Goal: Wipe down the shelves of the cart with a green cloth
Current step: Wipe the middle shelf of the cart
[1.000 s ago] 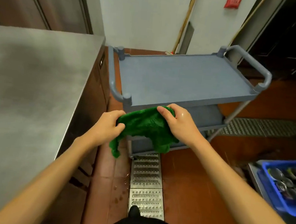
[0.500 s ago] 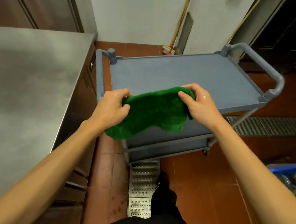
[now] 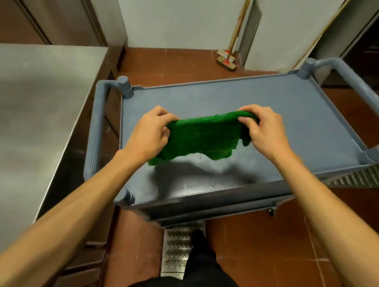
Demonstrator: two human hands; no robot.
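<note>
Fingers of our left hand (image 3: 149, 133) & right hand (image 3: 262, 129) pinch opposite ends of green cloth (image 3: 202, 136), held above cart (image 3: 298, 112) top shelf. Soft, limp, prob. light; we'd grip by edges.

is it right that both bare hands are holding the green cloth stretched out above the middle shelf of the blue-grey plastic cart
Not quite. The left hand and right hand do hold the fuzzy green cloth stretched out between them, but above the top shelf of the blue-grey plastic cart, not the middle one. The head view shows the cloth's shadow falling on that top surface.
</note>
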